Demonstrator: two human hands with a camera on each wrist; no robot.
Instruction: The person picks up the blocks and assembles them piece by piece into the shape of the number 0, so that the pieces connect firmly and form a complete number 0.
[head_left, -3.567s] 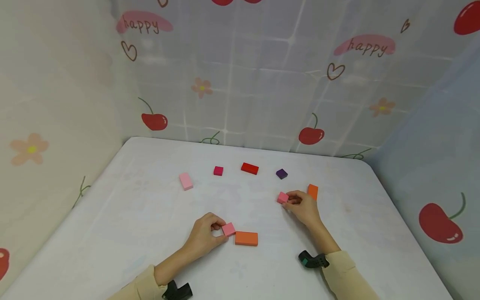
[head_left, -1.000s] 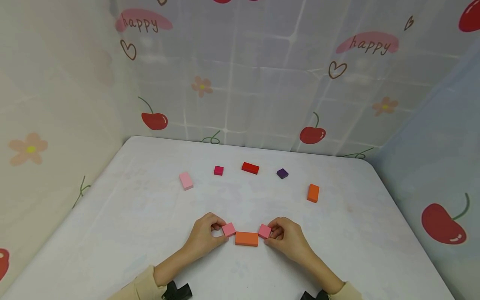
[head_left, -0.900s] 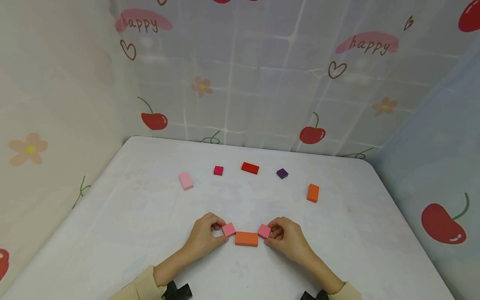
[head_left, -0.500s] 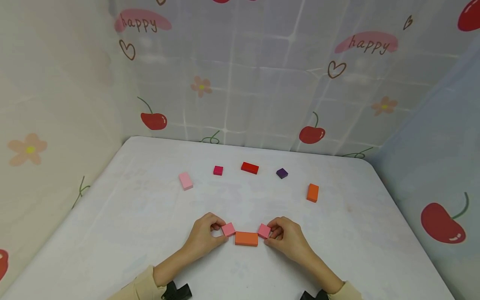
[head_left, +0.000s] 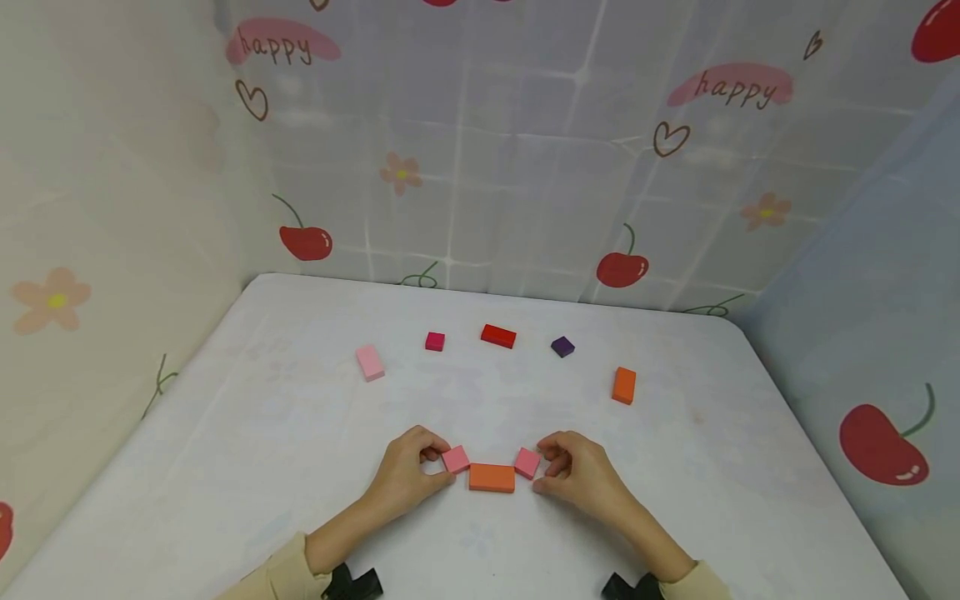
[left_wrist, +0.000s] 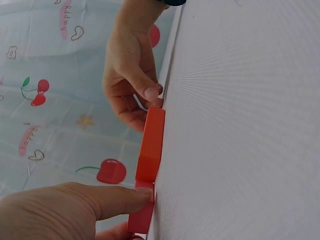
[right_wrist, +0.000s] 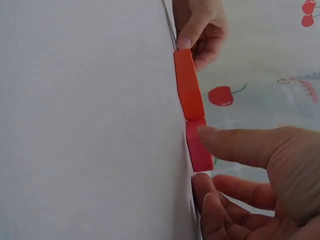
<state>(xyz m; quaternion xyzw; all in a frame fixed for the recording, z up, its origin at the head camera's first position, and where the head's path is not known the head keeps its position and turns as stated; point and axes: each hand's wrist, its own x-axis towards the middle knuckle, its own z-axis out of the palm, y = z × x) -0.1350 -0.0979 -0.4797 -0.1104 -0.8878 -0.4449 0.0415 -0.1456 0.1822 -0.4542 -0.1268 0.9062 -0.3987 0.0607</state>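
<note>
An orange block [head_left: 491, 478] lies flat on the white table, with a small pink block [head_left: 455, 459] at its left end and another small pink block [head_left: 527, 463] at its right end. Both pink blocks sit angled, with a corner meeting the orange block. Thumb and fingers of my left hand [head_left: 408, 467] pinch the left pink block. My right hand [head_left: 581, 471] is just beside the right pink block, its thumb and fingertips spread apart around it and no longer gripping. In the right wrist view the right thumb [right_wrist: 235, 145] overlaps that pink block [right_wrist: 200, 157].
Farther back, an arc of loose blocks lies on the table [head_left: 315, 433]: a light pink block [head_left: 370, 363], a magenta block [head_left: 435, 341], a red block [head_left: 498, 336], a dark purple block [head_left: 562, 347] and an orange block [head_left: 624, 386]. Cherry-printed curtains surround the table.
My right hand has brought the second pink block from the back right to the orange block's right end, then loosened its fingers from it. My left hand stays on its block.
</note>
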